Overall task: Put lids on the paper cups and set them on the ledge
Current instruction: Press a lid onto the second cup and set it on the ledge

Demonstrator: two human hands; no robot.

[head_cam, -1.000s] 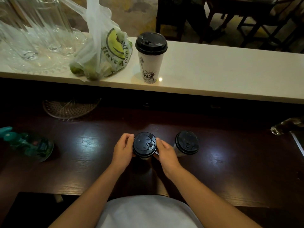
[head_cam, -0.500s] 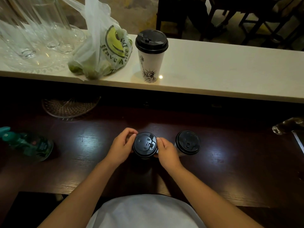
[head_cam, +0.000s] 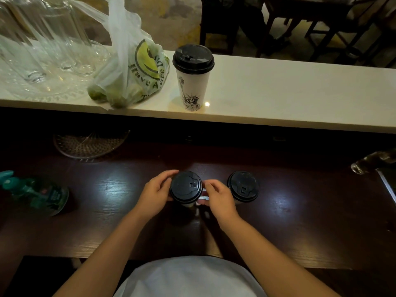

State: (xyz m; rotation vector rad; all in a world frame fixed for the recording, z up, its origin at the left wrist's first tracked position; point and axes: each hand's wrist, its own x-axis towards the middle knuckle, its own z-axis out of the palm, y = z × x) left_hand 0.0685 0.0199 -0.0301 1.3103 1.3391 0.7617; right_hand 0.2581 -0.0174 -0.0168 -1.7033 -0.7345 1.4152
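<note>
On the ledge (head_cam: 289, 99) one lidded cup (head_cam: 192, 86) stands — done. On the dark surface (head_cam: 310, 221) two capped cups wait: the middle cup (head_cam: 186, 187), lid rim gripped by the curled fingers of your left hand (head_cam: 153, 195) and right hand (head_cam: 218, 198) — and the spare cup (head_cam: 243, 186) beside it.

Left hand (head_cam: 155, 195), right hand (head_cam: 216, 197), fingers curled.

The dark wooden counter (head_cam: 107, 221) carries a lidded paper cup (head_cam: 186, 187) at centre, a second lidded cup (head_cam: 243, 186) at its 3 o'clock, a green spray bottle (head_cam: 36, 192) at 9 and a woven mat (head_cam: 90, 143) at 10. The white ledge (head_cam: 278, 97) at 12 bears a third lidded cup (head_cam: 192, 78), a plastic bag (head_cam: 132, 76) and glassware (head_cam: 42, 50).
</note>
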